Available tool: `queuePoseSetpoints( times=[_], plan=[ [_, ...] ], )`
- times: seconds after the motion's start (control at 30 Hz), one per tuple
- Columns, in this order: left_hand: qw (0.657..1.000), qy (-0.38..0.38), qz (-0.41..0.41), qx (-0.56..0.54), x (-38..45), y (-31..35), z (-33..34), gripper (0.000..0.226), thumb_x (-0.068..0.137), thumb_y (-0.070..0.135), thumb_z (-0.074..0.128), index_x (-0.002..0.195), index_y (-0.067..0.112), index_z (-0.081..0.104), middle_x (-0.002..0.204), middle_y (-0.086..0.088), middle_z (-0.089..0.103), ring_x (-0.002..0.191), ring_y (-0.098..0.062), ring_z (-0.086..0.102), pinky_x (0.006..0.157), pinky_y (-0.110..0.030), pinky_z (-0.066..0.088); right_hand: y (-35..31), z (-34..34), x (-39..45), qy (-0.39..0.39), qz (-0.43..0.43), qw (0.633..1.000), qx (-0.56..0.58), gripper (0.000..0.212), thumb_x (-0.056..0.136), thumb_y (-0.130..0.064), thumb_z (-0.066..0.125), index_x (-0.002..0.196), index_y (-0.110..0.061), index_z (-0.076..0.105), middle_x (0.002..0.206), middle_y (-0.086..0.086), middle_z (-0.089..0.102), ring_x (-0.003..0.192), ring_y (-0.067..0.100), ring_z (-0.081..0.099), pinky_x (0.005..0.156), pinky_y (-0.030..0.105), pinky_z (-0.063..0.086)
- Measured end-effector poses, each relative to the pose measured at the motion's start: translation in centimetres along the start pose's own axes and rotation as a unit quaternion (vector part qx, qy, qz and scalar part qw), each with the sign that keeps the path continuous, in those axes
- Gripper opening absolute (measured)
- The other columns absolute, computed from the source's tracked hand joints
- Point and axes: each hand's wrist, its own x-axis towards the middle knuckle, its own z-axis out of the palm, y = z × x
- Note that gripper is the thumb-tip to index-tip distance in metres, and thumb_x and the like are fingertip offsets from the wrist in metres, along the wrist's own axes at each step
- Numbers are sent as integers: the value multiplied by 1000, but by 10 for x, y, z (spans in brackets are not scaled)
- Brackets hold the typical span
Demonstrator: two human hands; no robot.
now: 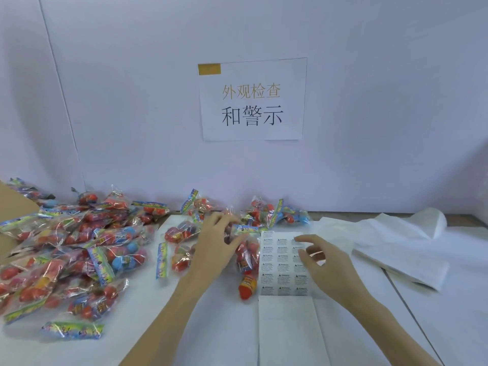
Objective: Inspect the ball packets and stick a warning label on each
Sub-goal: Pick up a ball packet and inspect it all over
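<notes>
A clear ball packet (247, 262) with red balls lies on the white table, its far end under my left hand (215, 243), whose fingers curl round its top. Right beside it lies a sheet of small warning labels (280, 270). My right hand (320, 260) hovers over the sheet's right edge, thumb and fingers loosely curved, holding nothing I can make out. A large heap of ball packets (74, 249) covers the left of the table. Several more packets (274, 213) lie along the wall behind my hands.
A cardboard box flap (13, 207) sits at the far left. Used white backing sheets (396, 241) are piled at the right. A blank strip of backing paper (287, 328) runs toward me below the label sheet. A paper sign (252, 100) hangs on the wall.
</notes>
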Motion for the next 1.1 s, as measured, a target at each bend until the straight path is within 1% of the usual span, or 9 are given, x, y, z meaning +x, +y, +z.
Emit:
queuePoseSetpoints(
  times=[0.2,0.33,0.47,0.57,0.67,0.8,0.9,1.0,1.1],
  plan=[
    [996,-47,11,79,-7,-1,-2,38,98,31,70,133,19,63,127,1,58,122,-18,50,103,-33,42,6,-1,0,-18,-14,1000,-2,31,95,-12,73,111,-37,70,82,-3,67,79,4,61,72,8,44],
    [991,-48,6,122,-5,-9,-6,23,96,22,73,116,12,68,118,-2,59,111,-20,55,96,-30,46,10,0,3,3,-9,1000,-24,28,96,-10,70,111,-33,69,83,-1,65,78,10,62,71,8,43],
    [987,-9,7,160,-5,-10,-9,12,97,22,72,101,12,68,107,-2,59,101,-21,55,78,-26,46,16,-1,5,40,6,997,-65,26,99,-9,64,114,-30,68,87,-3,62,78,6,60,67,6,41],
    [972,56,58,219,-8,-8,-12,10,93,18,77,90,10,73,96,-6,63,89,-29,59,76,-38,52,22,-3,9,60,27,994,-90,27,101,-9,57,118,-28,68,98,2,62,80,4,59,66,10,39],
    [954,160,135,214,-3,-4,-16,4,88,13,82,88,12,77,106,-9,68,98,-32,63,85,-42,55,24,-5,8,75,49,990,-107,29,102,-13,58,128,-24,66,116,8,54,102,22,61,84,30,49],
    [981,182,62,-38,-5,19,-13,14,94,12,76,91,25,73,85,10,70,75,-7,63,72,-15,47,9,-6,4,116,-26,987,-107,31,101,-22,66,132,-23,65,126,0,55,118,22,54,97,32,46],
    [972,150,-51,-174,-9,34,-7,25,98,13,71,88,36,69,75,12,71,69,-4,66,68,-13,48,-5,-5,1,87,-81,993,3,28,97,-29,71,123,-38,66,121,-21,62,108,-1,60,93,14,46],
    [934,106,-118,-319,-12,44,-3,11,101,11,66,98,18,74,89,4,77,83,-10,74,75,-16,55,-17,2,-4,-11,-37,992,120,47,90,-47,67,135,-34,62,130,-22,63,117,-7,61,97,13,49],
    [877,33,-178,-446,-19,55,4,11,102,8,63,100,7,73,96,-5,80,90,-18,77,75,-21,59,-22,5,-5,-86,20,960,267,50,91,-47,65,135,-24,64,121,-3,76,110,13,74,96,29,58]
  ],
)
